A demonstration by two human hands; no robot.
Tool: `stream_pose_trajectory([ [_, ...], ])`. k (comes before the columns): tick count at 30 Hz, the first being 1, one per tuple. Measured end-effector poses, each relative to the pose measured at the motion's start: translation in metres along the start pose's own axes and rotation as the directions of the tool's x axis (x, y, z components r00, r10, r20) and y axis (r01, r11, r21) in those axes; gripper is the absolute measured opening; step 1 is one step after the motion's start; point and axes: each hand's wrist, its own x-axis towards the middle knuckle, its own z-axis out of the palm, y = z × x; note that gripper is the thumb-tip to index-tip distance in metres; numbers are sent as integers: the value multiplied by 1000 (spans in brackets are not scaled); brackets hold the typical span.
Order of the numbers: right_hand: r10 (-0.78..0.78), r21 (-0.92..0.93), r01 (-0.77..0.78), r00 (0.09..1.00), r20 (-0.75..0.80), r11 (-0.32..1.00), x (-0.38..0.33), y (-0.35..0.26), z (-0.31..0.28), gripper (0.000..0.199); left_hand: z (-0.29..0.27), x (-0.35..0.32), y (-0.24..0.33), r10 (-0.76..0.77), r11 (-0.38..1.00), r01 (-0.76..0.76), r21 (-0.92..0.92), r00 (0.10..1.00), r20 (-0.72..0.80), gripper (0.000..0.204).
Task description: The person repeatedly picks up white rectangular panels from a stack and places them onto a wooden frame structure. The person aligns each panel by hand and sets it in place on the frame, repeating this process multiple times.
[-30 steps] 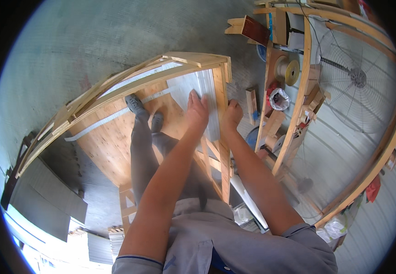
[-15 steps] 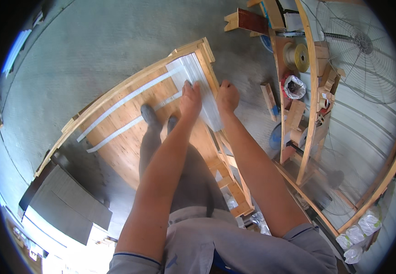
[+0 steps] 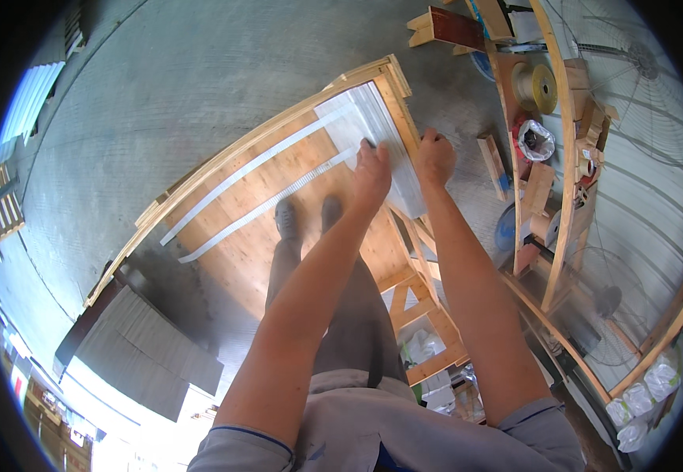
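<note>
My left hand (image 3: 372, 173) is over a bundle of long, silvery-white, film-like strips (image 3: 393, 145) at the right end of a wooden platform. Its fingers are curled together, with a small dark thing at their tips that I cannot make out. My right hand (image 3: 435, 161) is closed like a fist just beyond the platform's wooden edge rail (image 3: 397, 110). Whatever it grips, if anything, is hidden. Two pale, ribbed bands (image 3: 271, 200) run lengthwise over the plywood platform (image 3: 239, 228), their right ends reaching the silvery bundle. My shoes (image 3: 286, 220) rest on the plywood.
A wooden rack (image 3: 559, 157) to the right holds a wire spool (image 3: 544, 88) and a lined bucket (image 3: 536, 141). Behind it stands a large caged fan (image 3: 640, 102). A stack of grey sheets (image 3: 141, 346) lies at lower left. Concrete floor (image 3: 215, 86) surrounds the platform.
The whole scene has shifted to the right in the picture as my head turned. Both hands keep nearly the same places by the silvery bundle and edge rail.
</note>
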Motion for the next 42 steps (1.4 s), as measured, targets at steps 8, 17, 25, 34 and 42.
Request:
stream_pose_trajectory([
  [8,33,24,-33,999,-19,999,-5,-6,-5,48,2,6,-10,17,997,-20,79,999,37,62],
  [17,21,-28,-22,999,-26,999,-1,-1,-3,52,-19,17,-30,134,991,-132,-24,974,183,67],
  [25,-34,113,41,997,-64,993,-10,2,-12,65,-65,-4,-122,64,997,-71,27,977,202,56],
  [34,-745,109,836,532,-402,538,-83,31,-25,46,-195,-132,-303,-94,973,63,222,986,137,31],
  [42,-785,-213,761,557,-271,613,-111,70,3,36,-357,-213,-405,-453,865,402,300,882,125,20],
])
